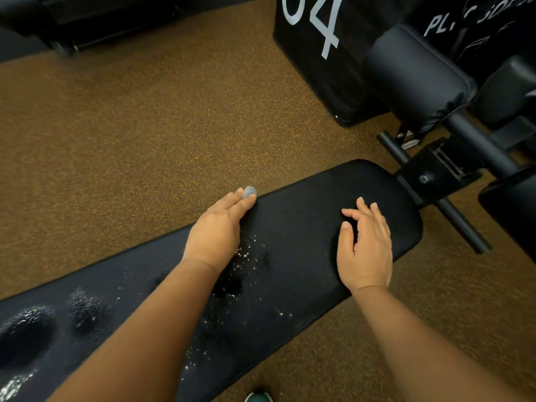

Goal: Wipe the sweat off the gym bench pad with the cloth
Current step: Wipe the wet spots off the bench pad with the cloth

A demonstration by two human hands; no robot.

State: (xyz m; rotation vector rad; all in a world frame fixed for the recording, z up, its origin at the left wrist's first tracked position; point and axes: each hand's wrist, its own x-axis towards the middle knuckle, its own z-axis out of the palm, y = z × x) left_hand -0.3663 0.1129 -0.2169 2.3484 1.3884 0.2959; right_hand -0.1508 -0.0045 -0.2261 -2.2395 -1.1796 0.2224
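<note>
The long black gym bench pad (pixel 293 227) runs from lower left to upper right. Sweat droplets (pixel 246 256) glisten at its middle, and larger wet patches (pixel 32 320) lie at the lower-left end. My left hand (pixel 217 230) rests palm-down on the pad's far edge, fingers together. A small grey bit of the cloth (pixel 249 192) pokes out at its fingertips; the rest is hidden beneath the hand. My right hand (pixel 365 245) hovers over the dry right end of the pad, fingers spread, holding nothing.
Brown speckled rubber floor (pixel 145 126) surrounds the bench. A black box with white numbers (pixel 319 53) and padded rollers (pixel 417 76) on a black metal frame (pixel 441 169) stand beyond the pad's right end. A shoe tip (pixel 259 397) shows at the bottom edge.
</note>
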